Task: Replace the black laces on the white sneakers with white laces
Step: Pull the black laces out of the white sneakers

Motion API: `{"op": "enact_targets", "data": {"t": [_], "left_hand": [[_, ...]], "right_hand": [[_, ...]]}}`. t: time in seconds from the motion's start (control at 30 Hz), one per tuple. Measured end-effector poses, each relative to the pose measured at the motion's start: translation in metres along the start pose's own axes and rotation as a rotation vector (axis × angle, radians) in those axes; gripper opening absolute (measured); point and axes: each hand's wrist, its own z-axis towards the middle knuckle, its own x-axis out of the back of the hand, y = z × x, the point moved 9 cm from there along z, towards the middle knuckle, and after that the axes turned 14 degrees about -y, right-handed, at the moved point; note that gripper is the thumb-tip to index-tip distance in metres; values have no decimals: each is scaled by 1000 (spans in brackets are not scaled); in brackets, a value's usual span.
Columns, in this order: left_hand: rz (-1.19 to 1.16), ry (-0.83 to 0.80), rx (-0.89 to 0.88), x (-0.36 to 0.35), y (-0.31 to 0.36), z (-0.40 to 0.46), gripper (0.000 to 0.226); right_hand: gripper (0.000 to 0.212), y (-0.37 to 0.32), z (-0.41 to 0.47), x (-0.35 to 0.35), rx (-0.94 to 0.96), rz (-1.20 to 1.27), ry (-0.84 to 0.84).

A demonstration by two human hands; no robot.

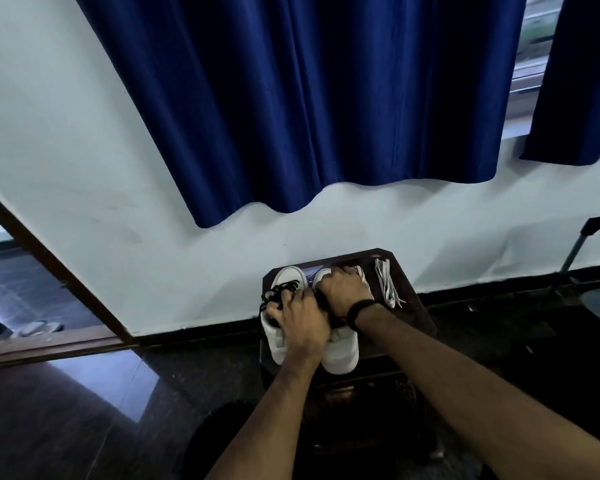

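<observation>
- Sneakers, two and white, are set side by side on a small dark table (420,306) that stands against a pale wall (84,168).
- The left sneaker (284,277) is seen with its toe toward the wall, and black laces (279,292) are bunched over its tongue.
- The left hand (300,318) is laid over that sneaker, its fingers curled into the black laces; the laces are gripped.
- The right sneaker (340,355) is largely covered by the right hand (345,289), which is curled down over its upper; what exactly is pinched beneath the fingers cannot be told.
- A black band (359,311) is worn on the right wrist.
- White laces (387,285) are laid in a loose bundle on the table, just beside the right sneaker, at its right, untouched by either hand.
- A dark blue curtain (291,98) is hung above the table, with a second curtain panel (579,81) at the far right and a strip of window (530,46) between them.
- A dark glossy floor (101,393) is seen below.
</observation>
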Motion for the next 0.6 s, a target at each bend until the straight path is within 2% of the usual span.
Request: {"op": "enact_targets", "data": {"t": [0.13, 0.2, 0.3, 0.33, 0.4, 0.47, 0.53, 0.6], "left_hand": [[35, 7, 20, 4, 0, -2, 28], [48, 20, 27, 6, 1, -4, 29], [46, 53, 32, 8, 1, -5, 27], [49, 45, 34, 8, 2, -4, 28], [59, 20, 38, 6, 3, -4, 32], [61, 9, 40, 6, 3, -4, 33], [52, 10, 35, 5, 3, -4, 32], [49, 2, 37, 4, 2, -4, 31]], "right_hand": [[25, 11, -3, 6, -94, 69, 101], [19, 41, -15, 19, -219, 309, 237], [18, 111, -48, 17, -555, 908, 453], [18, 126, -54, 8, -634, 998, 443], [22, 133, -52, -2, -689, 887, 294], [36, 117, -46, 2, -599, 673, 242], [42, 84, -29, 13, -308, 537, 259], [35, 39, -10, 4, -84, 334, 71]]}}
